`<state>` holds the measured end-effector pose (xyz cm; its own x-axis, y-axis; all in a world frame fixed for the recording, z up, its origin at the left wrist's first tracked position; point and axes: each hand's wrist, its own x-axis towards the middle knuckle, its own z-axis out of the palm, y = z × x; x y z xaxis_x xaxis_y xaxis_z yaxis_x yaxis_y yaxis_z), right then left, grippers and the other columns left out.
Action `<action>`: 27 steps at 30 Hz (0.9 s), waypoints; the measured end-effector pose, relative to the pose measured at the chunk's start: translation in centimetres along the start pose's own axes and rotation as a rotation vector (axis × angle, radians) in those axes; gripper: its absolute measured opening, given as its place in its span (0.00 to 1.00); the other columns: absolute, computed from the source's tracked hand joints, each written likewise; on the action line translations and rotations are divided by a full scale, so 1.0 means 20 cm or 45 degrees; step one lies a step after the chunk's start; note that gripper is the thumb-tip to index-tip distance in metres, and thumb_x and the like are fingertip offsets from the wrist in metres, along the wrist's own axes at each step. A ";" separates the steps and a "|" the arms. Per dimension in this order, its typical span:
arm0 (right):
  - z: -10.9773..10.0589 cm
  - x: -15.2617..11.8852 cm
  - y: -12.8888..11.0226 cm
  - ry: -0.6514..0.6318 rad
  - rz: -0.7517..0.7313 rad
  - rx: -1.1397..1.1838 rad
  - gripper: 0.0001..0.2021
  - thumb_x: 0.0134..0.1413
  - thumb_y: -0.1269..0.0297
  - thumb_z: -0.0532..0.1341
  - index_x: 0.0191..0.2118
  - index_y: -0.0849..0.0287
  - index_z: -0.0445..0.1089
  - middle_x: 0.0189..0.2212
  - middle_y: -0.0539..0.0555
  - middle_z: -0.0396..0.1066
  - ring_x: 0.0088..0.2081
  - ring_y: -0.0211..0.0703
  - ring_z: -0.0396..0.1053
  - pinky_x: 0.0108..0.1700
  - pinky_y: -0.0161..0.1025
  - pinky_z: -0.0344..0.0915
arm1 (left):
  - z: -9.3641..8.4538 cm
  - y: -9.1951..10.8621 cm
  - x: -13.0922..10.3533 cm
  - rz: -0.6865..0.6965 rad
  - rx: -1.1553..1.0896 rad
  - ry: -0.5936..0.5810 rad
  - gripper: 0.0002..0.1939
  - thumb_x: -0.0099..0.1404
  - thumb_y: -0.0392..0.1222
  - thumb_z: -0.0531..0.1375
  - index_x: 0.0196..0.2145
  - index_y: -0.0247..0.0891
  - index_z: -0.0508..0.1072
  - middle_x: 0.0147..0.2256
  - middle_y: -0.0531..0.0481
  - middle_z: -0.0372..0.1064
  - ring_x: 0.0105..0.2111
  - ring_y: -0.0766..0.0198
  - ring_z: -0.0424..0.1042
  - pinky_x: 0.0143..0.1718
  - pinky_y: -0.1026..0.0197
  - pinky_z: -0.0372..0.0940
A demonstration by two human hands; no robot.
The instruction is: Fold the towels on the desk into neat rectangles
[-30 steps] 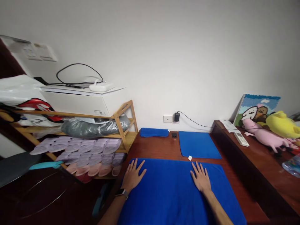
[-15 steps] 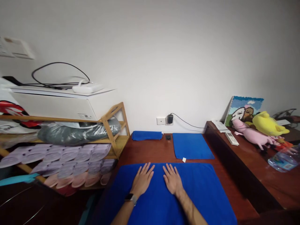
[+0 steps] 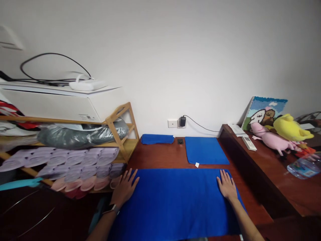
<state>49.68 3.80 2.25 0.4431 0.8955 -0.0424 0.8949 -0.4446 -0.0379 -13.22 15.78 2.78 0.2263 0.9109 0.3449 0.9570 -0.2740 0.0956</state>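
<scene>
A large blue towel (image 3: 175, 204) lies spread over the front of the brown table. On its far left corner rests my left hand (image 3: 125, 188), fingers spread, a watch on the wrist. My right hand (image 3: 227, 186) lies flat near the far right corner, its fingers apart. Neither hand holds anything. Behind the large towel, a blue towel folded into a square (image 3: 206, 150) shows a small white tag at its front edge. Farther left, close to the wall, sits a narrow folded blue towel (image 3: 157, 139).
A wooden rack (image 3: 129, 134) on the left bears slippers (image 3: 82, 157) and a white box (image 3: 50, 103). To the right, a raised brown surface (image 3: 278, 174) carries plush toys (image 3: 272, 137), a remote control (image 3: 249, 144) and a plastic bottle (image 3: 304, 169). A black plug (image 3: 183, 121) sits in the wall socket.
My hands have slid apart across the large towel, from near its middle to its far left and right corners. The view has tilted slightly downward.
</scene>
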 end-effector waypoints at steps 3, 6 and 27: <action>-0.11 -0.02 -0.10 -0.111 0.050 0.017 0.37 0.72 0.47 0.38 0.78 0.61 0.44 0.78 0.56 0.42 0.78 0.51 0.41 0.77 0.55 0.41 | -0.05 0.04 0.03 0.019 0.030 -0.025 0.33 0.75 0.56 0.45 0.66 0.37 0.72 0.67 0.33 0.69 0.69 0.39 0.63 0.68 0.30 0.59; -0.23 -0.08 -0.35 -0.045 -0.071 0.051 0.36 0.73 0.49 0.40 0.78 0.62 0.46 0.78 0.56 0.42 0.78 0.53 0.40 0.77 0.56 0.38 | -0.09 0.25 0.10 0.096 -0.043 -0.002 0.32 0.77 0.55 0.45 0.67 0.37 0.71 0.68 0.36 0.67 0.70 0.42 0.62 0.70 0.34 0.57; -0.08 0.05 -0.04 -0.065 -0.104 0.164 0.38 0.72 0.47 0.36 0.79 0.61 0.43 0.78 0.54 0.43 0.78 0.52 0.40 0.78 0.56 0.38 | 0.12 -0.04 0.09 0.112 -0.051 -0.060 0.32 0.77 0.55 0.43 0.67 0.39 0.69 0.70 0.36 0.64 0.71 0.40 0.60 0.68 0.31 0.59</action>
<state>49.54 5.01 3.81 0.3629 0.9280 -0.0842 0.9123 -0.3722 -0.1710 -13.07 18.33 1.09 0.3183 0.8962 0.3091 0.9253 -0.3646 0.1042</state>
